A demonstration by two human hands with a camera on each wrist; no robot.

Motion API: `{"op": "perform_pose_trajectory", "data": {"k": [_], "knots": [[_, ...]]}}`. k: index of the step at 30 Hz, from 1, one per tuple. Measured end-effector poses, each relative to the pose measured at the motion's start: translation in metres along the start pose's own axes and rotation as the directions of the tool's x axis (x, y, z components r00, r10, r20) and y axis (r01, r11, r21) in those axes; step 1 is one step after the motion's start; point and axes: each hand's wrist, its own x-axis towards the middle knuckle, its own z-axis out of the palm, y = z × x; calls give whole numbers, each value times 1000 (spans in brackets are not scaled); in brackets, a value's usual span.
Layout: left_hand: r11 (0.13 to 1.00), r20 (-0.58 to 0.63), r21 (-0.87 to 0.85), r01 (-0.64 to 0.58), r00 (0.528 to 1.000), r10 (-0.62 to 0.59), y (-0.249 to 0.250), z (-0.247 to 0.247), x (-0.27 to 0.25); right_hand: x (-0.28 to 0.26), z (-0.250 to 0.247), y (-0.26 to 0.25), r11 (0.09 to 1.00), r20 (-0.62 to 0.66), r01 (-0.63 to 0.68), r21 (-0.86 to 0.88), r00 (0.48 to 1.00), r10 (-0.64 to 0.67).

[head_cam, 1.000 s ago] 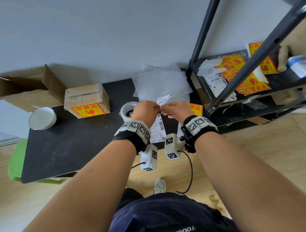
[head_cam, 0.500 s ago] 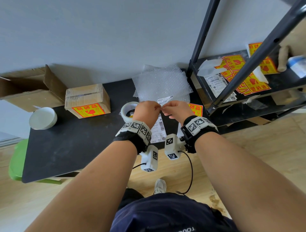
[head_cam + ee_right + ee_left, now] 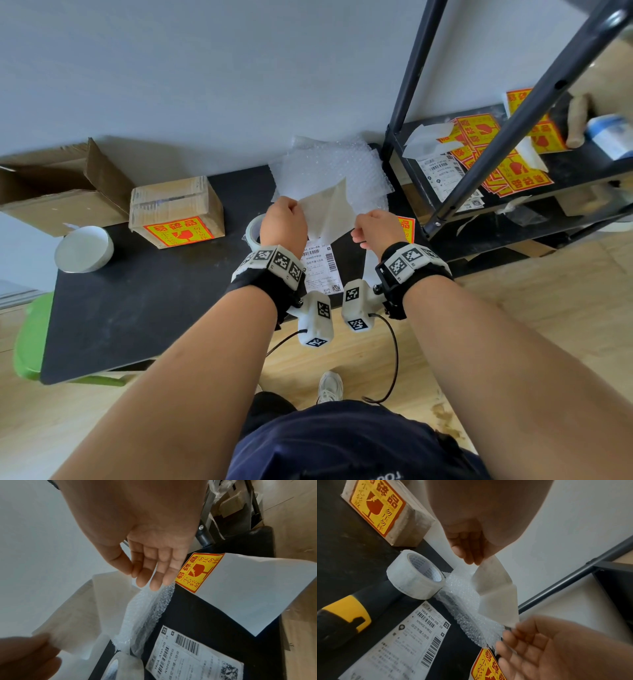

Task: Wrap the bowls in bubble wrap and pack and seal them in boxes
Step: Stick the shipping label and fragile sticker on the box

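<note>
Left hand (image 3: 283, 224) fingers (image 3: 471, 553) pinch one corner of a translucent backing sheet (image 3: 327, 210); right hand (image 3: 375, 229) fingers (image 3: 150, 580) are pressed together on its opposite edge, though I cannot tell how firmly. The sheet hangs over the near edge of the bubble wrap (image 3: 329, 168) at the bench's (image 3: 137, 301) back right. A shipping label (image 3: 320, 270) lies below, by the tape roll (image 3: 414, 577). The bowl (image 3: 84, 248) waits unwrapped at the left edge, beside the sealed box (image 3: 176, 210). The limp sheet could fold, cling or tear if pulled unevenly. A second ago the hands met at a small printed corner; now they are apart, the sheet spread wide.
</note>
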Motion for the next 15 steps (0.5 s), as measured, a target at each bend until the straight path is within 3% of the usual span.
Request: {"op": "perform_pose_trajectory", "data": {"k": [9, 15], "knots": [[993, -150, -71, 99, 983, -109, -9, 3, 6, 16, -20, 35, 979, -85, -108, -173, 992, 95], [986, -223, -108, 130, 963, -151, -9, 5, 7, 16, -22, 60, 930, -144, -268, -250, 961, 238]]}}
